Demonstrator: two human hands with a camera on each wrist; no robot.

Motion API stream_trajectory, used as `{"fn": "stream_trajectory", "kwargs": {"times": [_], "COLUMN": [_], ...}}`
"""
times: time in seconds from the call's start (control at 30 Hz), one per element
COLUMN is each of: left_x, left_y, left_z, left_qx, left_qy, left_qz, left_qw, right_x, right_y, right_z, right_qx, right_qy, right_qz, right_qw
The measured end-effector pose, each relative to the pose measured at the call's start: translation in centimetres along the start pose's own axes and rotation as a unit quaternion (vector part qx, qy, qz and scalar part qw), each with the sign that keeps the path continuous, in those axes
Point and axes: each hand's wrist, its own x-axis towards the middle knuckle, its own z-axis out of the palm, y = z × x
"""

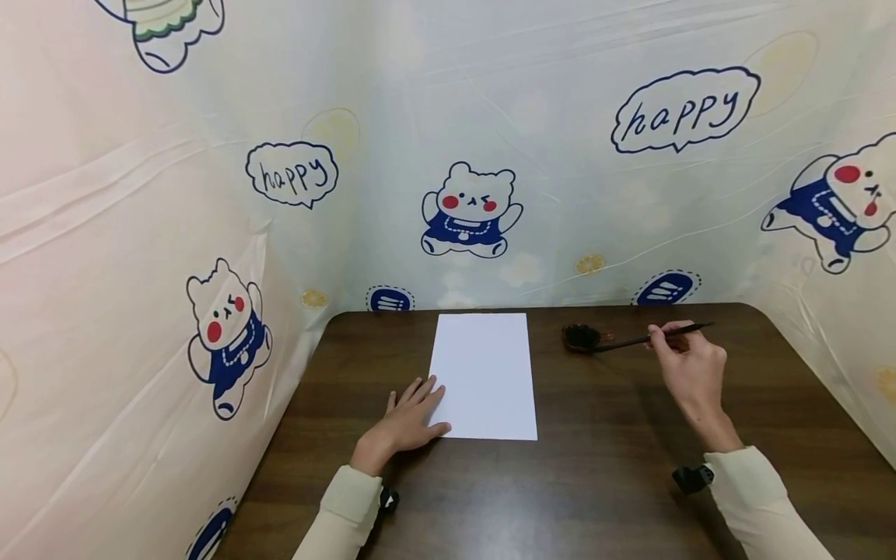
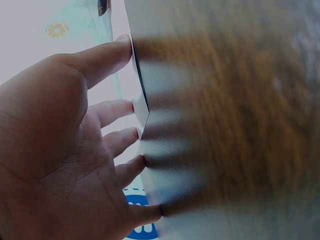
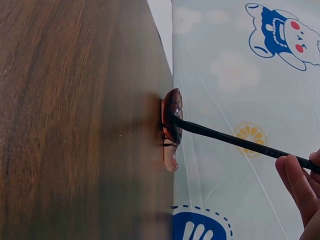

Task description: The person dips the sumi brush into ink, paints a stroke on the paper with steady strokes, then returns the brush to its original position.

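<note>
Well, paper (image 1: 484,373) lies partly under the splayed left hand (image 1: 408,420); the right hand (image 1: 694,372) pinches a brush (image 3: 225,136).

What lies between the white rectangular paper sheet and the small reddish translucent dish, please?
In the head view, only bare brown wood-grain tabletop lies between the white paper sheet and the reddish dish.

We count two hands, one left hand (image 1: 406,422) and one right hand (image 1: 694,375). Under the left: one sheet of white paper (image 1: 483,377). In the right: one brush (image 1: 628,341). To that hand's left: one dish (image 3: 167,119). Behind the hands, we record two sleeves (image 1: 752,490) and two black wrist devices (image 1: 693,479). Beneath the hands: one desk (image 1: 595,451). On the cloth (image 1: 546,117) beyond them, we find two "happy" bubbles (image 1: 686,110) and three bears' faces (image 1: 472,194).
</note>
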Motion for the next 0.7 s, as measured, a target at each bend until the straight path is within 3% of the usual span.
{"fn": "stream_trajectory", "kwargs": {"times": [0.7], "left_x": [0.15], "left_y": [-0.42], "left_z": [0.31], "left_qx": [-0.003], "left_qy": [-0.001], "left_qz": [0.002], "left_qw": [1.0], "right_x": [-0.16], "right_y": [-0.38], "right_z": [-0.69], "right_qx": [-0.006], "right_qy": [0.002], "right_qz": [-0.001], "right_qw": [1.0]}}
